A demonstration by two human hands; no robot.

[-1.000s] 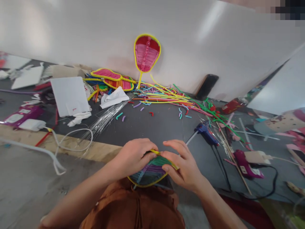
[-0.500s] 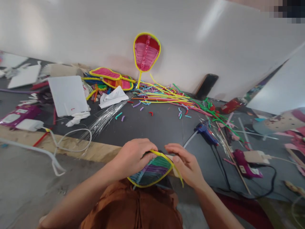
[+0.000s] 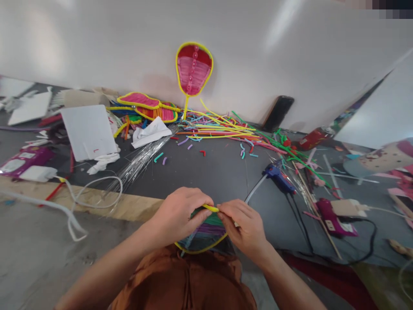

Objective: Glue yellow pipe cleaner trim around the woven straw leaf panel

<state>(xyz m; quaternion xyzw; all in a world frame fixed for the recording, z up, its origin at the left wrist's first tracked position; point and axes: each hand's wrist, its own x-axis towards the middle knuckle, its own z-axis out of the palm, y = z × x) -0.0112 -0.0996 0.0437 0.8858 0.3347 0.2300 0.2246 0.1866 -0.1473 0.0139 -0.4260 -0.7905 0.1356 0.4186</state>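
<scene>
Over my lap I see a small fan-shaped piece (image 3: 206, 232), its green, purple and blue face edged with a yellow pipe cleaner (image 3: 211, 208). My left hand (image 3: 182, 213) is closed on the upper left of its rim, thumb in front. Close beside it, my right hand (image 3: 243, 226) pinches the yellow pipe cleaner at the upper right edge. My fingers and palms hide parts of the rim and both upper sides. A finished-looking pink and red fan with a yellow border (image 3: 194, 69) leans upright against the white board at the back.
Loose pipe cleaners (image 3: 219, 129) lie along the board, beside a pink-and-yellow butterfly-like shape (image 3: 145, 103). To the right are a blue glue gun (image 3: 280, 177), a phone (image 3: 279, 113), a red can (image 3: 312, 140) and a purple power strip (image 3: 335, 221). A white cable (image 3: 97, 206) loops at the left edge.
My right hand has moved left and closed on the yellow pipe cleaner along the rim, whose loose end hung down at the right before. My left hand keeps its grip.
</scene>
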